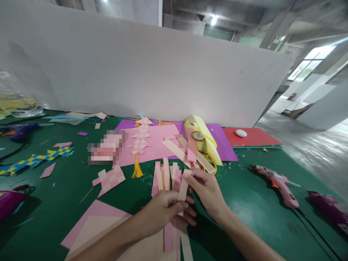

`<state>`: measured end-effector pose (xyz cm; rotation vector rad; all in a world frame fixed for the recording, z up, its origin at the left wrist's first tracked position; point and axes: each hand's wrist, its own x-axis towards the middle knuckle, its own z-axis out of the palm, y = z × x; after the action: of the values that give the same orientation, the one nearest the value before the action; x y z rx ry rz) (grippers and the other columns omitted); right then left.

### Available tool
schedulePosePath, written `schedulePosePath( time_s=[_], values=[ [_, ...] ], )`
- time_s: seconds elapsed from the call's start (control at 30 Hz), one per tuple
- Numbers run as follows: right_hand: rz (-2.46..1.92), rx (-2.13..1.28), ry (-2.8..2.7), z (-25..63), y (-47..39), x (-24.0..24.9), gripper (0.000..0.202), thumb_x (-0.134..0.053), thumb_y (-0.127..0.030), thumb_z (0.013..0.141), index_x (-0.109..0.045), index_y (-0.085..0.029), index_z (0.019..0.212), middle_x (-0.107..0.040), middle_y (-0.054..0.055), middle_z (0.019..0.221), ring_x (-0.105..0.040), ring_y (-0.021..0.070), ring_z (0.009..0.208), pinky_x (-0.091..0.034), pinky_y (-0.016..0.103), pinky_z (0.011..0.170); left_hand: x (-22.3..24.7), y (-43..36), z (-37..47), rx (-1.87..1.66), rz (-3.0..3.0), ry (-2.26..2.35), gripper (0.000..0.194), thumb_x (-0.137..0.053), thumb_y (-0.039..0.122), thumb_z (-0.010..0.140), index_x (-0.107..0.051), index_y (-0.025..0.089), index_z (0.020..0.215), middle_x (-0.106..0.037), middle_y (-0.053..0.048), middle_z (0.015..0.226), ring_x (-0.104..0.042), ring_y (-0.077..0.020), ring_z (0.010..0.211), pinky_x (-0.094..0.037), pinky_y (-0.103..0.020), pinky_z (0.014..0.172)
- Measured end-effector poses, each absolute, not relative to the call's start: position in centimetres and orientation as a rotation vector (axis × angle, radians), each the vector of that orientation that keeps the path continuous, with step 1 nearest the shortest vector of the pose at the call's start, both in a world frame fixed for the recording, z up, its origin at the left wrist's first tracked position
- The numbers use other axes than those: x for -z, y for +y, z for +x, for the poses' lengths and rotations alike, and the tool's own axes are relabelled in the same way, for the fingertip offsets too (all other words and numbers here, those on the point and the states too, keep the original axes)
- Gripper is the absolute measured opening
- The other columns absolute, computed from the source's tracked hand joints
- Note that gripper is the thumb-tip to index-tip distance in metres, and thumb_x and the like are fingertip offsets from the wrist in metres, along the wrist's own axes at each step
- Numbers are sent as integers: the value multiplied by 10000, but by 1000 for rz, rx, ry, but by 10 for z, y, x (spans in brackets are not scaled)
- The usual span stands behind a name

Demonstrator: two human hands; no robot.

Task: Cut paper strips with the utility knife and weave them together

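Observation:
A peach paper strip (183, 189) is pinched between both hands over the middle of the table. My left hand (169, 208) grips its lower part between thumb and fingers, with the other fingers curled behind. At the upper end, the thumb and fingers of my right hand (205, 185) close on the same strip. More pink and peach paper strips (166, 173) lie beneath and beyond the hands. Left of them rests a woven pink and peach paper piece (111, 180). Farther back lies a woven paper chain (140, 137) with a yellow tassel (137, 168).
At the right lie a pink glue gun (280, 183) with its cord and a purple tool (328, 208). Pink and peach sheets (94, 221) lie front left. A blue and yellow woven strip (38, 159) is at left. A white board (152, 69) stands behind the green table (244, 232).

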<state>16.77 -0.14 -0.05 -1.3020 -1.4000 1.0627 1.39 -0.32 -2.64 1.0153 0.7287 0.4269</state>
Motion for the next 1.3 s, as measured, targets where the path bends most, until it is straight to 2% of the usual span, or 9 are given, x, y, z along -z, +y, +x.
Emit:
schedulePosePath(
  time_s=[0.2,0.43,0.7,1.17,1.3],
  values=[
    [-1327,-1042,-1383,168,-1,3,302,-551,-354,835,-499,-175,597,-404,-52,549,-404,92,527,-320,213,495,25,-2,14,-445,1011,712,329,-625,386,785,-609,103,952,-695,-89,840,-698,-205,767,-523,-334,749],
    [-1324,-964,-1385,170,0,-2,336,-559,-336,827,-463,-175,548,-405,-53,533,-374,82,502,-294,207,474,28,-4,14,-425,1022,734,336,-619,418,779,-622,110,913,-700,-105,873,-700,-231,793,-532,-343,730],
    [-1340,-940,-1396,169,-2,-2,299,-557,-341,830,-517,-171,586,-419,-51,530,-388,87,506,-299,211,478,25,-3,16,-410,962,716,376,-643,457,747,-623,111,893,-707,-106,865,-698,-241,814,-524,-365,771],
    [-1298,-925,-1369,172,-1,-2,282,-563,-349,837,-574,-166,623,-421,-49,535,-395,92,516,-306,222,498,29,-3,15,-408,1007,762,377,-635,466,759,-627,109,879,-711,-114,873,-702,-240,800,-546,-349,727],
    [-1293,-921,-1368,173,-1,0,269,-560,-340,841,-598,-165,640,-433,-43,545,-408,98,529,-313,228,510,25,-3,15,-388,1055,788,351,-596,449,793,-624,112,887,-714,-111,873,-704,-225,790,-536,-300,674]
  ],
)
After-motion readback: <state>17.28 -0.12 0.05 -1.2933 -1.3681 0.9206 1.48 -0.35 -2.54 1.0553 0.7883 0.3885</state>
